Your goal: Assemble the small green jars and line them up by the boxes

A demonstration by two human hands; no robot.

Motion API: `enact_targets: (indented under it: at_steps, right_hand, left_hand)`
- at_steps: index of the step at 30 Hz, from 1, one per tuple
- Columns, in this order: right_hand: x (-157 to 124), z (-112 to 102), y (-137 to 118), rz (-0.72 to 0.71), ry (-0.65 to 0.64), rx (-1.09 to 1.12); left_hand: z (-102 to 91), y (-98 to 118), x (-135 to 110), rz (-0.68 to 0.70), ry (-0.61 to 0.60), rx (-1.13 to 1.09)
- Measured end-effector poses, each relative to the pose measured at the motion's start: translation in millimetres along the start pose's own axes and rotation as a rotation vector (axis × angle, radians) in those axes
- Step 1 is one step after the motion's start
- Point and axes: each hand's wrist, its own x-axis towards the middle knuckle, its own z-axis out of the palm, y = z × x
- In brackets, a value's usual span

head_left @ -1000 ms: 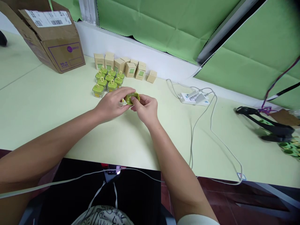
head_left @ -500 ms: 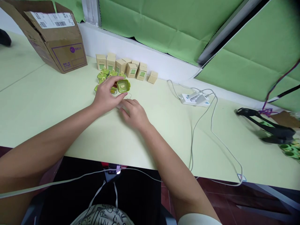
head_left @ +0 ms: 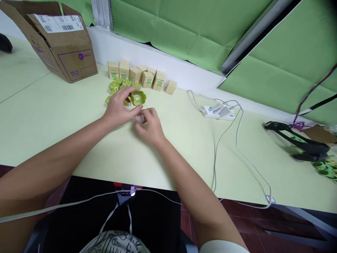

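My left hand (head_left: 118,107) holds a small square olive-green lid (head_left: 138,98) between fingers and thumb, its hollow side with a pale middle facing me. Close below it, my right hand (head_left: 151,125) is curled with a small whitish, see-through piece (head_left: 139,119) at its fingers; its kind is not clear. The two hands nearly meet at the left thumb. Behind the left hand stand several small clear containers with green lids and ring loops (head_left: 114,84), partly hidden by that hand.
Several small tan cartons (head_left: 135,74) line the wall. A large open cardboard box (head_left: 73,63) stands at the back left. To the right are a white power strip (head_left: 218,111) with trailing cables, a black stand-like object (head_left: 310,146) and green parts (head_left: 326,170).
My right hand has risen slightly, its fingers more curled, and the whitish piece shows more. The green lid has tilted a little in my left hand.
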Motion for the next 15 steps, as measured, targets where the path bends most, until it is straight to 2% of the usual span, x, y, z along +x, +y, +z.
enact_targets:
  at_steps: [3, 7, 11, 15]
  right_hand:
    - [5.1, -10.2, 4.3, 0.107, 0.153, 0.230]
    - [12.4, -18.7, 10.7, 0.193, 0.280, 0.487]
    - [14.5, -21.0, 9.0, 0.189, 0.320, 0.553]
    - [12.6, -20.6, 0.8, 0.093, 0.352, 0.513]
  left_hand:
    - [-1.0, -0.6, 1.1, 0.011, 0.012, -0.038]
    - [-1.3, -3.0, 2.0, 0.017, 0.025, -0.060]
    - [0.7, -5.7, -0.2, 0.028, -0.046, -0.090]
    - [3.5, -4.8, -5.3, 0.058, -0.187, -0.075]
